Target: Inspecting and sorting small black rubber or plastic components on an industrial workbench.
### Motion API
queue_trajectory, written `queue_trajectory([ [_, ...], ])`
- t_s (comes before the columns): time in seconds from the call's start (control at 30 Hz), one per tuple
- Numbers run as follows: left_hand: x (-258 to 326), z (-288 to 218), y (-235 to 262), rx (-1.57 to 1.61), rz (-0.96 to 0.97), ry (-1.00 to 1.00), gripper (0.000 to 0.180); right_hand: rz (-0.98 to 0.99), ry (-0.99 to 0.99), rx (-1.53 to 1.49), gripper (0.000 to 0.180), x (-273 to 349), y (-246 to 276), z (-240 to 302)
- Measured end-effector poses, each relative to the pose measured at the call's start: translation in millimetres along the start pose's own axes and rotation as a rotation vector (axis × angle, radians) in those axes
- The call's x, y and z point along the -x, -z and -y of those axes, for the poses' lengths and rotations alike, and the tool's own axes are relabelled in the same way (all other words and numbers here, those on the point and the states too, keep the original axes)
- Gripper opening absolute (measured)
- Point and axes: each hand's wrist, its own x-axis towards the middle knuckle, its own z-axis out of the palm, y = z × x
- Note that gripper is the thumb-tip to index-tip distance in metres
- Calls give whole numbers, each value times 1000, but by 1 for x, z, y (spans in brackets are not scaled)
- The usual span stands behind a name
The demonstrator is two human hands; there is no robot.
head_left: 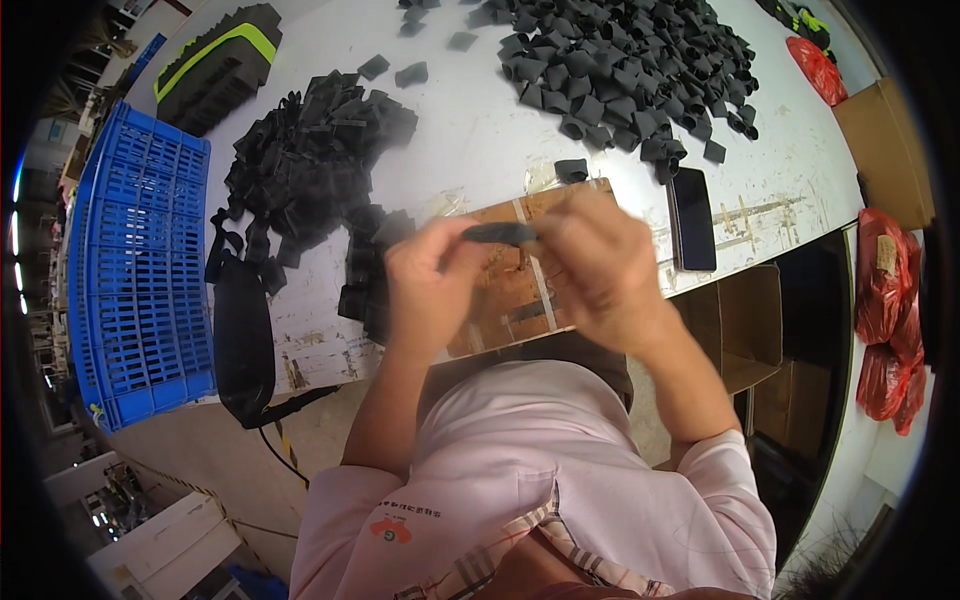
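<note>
Between my two hands a small black fabric piece [497,233] is stretched level, blurred by motion. My left hand [432,268] pinches its left end between thumb and fingers. At the other end my right hand [603,262] closes on it, its fingers partly smeared. Below them a brown wooden board [535,285] with pale tape strips lies at the table's near edge. Just beyond the board rests a single black fabric loop [571,170]. A pile of flat black fabric pieces [300,150] spreads to the left, reaching close to my left hand.
A large heap of black fabric loops [625,70] covers the far right of the white table [450,130]. A phone [691,220] lies right of the board. At left are a blue crate [140,270] and a black pouch [243,340]. Red plastic bags [885,290] hang at right.
</note>
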Motion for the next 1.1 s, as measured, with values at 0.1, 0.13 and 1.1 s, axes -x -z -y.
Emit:
queue_trajectory([
  [0.1,3,40,3,-193,-79,28,13,-152,-508,-461,26,-26,21,-11],
  [0.13,3,45,2,-366,-59,53,18,-196,-536,-336,26,-23,19,-17],
  [1.1,-9,71,4,-924,435,-310,16,256,-588,-95,8,102,-55,-1],
])
